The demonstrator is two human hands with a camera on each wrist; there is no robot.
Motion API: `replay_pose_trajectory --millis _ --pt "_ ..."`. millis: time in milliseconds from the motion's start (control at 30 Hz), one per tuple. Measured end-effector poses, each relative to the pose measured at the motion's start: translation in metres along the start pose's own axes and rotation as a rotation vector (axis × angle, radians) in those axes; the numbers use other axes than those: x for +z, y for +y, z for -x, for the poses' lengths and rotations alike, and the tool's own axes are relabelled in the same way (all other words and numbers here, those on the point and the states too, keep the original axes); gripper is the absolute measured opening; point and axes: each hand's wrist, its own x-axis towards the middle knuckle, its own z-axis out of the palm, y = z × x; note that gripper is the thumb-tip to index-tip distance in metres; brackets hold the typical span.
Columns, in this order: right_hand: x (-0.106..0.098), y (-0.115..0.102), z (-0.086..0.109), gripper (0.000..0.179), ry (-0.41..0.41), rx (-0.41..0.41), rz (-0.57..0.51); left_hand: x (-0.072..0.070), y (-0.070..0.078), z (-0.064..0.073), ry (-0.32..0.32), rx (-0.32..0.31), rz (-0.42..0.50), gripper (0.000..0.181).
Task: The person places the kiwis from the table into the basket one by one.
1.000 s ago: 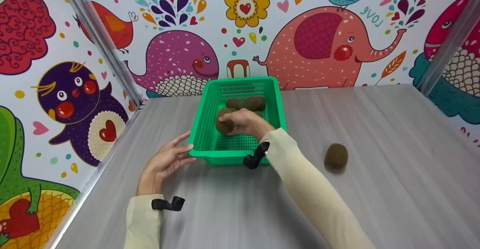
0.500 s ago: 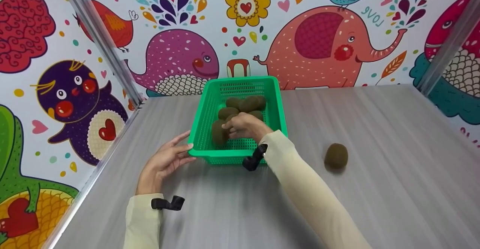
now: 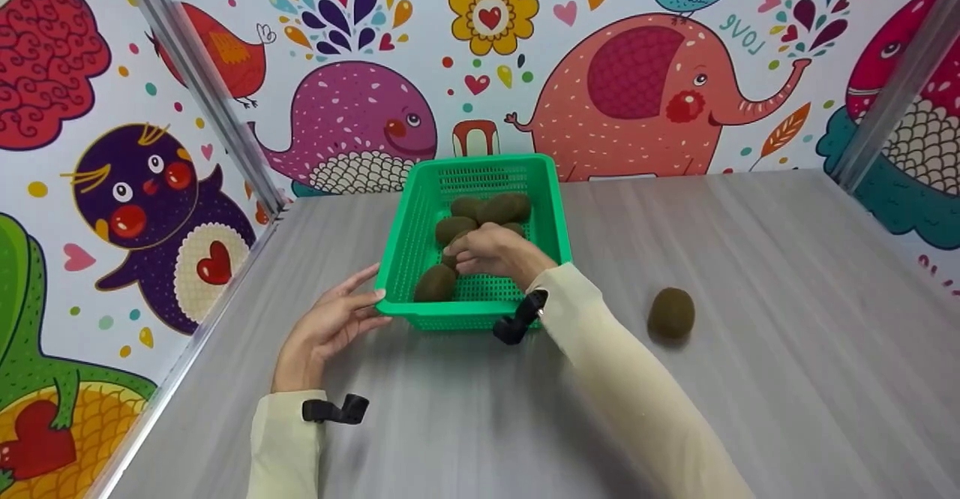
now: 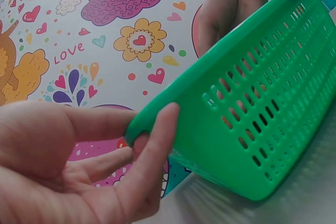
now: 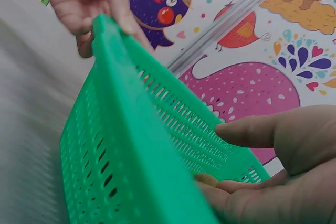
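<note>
A green plastic basket [image 3: 450, 308] stands on the table, holding several brown kiwis [image 3: 504, 211]. At its near-left corner, my left hand [image 3: 335, 323] pinches the rim between thumb and fingers, as the left wrist view shows closely. Inside the basket is my right hand [image 3: 491, 251], over the kiwis in the middle. In the right wrist view its thumb [image 5: 247, 131] is held apart from the fingers, and a sliver of kiwi [image 5: 206, 179] shows by the fingertips. One kiwi [image 3: 435, 284] lies alone in the near-left corner of the basket.
Another kiwi [image 3: 671, 314] rests on the grey wood-grain table [image 3: 787, 349], right of the basket. Behind and to the left stand walls printed with cartoon animals [image 3: 637, 101], joined by metal corner posts [image 3: 206, 82]. A black wrist camera mount [image 3: 519, 319] hangs over the basket's near rim.
The kiwi in my right hand has been let go and has moved to the basket's near-left corner. My right hand has shifted slightly right; the left still holds the rim.
</note>
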Motion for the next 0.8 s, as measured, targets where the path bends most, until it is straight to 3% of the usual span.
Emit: replay_pose_trajectory --millis 167,333,800 --pt "-0.009 -0.005 0.013 0.075 -0.067 -0.064 -0.007 0.001 0.000 0.000 -0.001 0.006 0.005 0.069" --pt "-0.018 -0.007 0.027 0.060 -0.119 -0.115 0.073 0.001 0.000 0.000 -0.011 0.003 0.013 0.071" --pt "-0.028 -0.002 0.073 0.045 -0.083 -0.281 0.184 -0.001 0.001 0.002 -0.032 0.010 0.006 0.070"
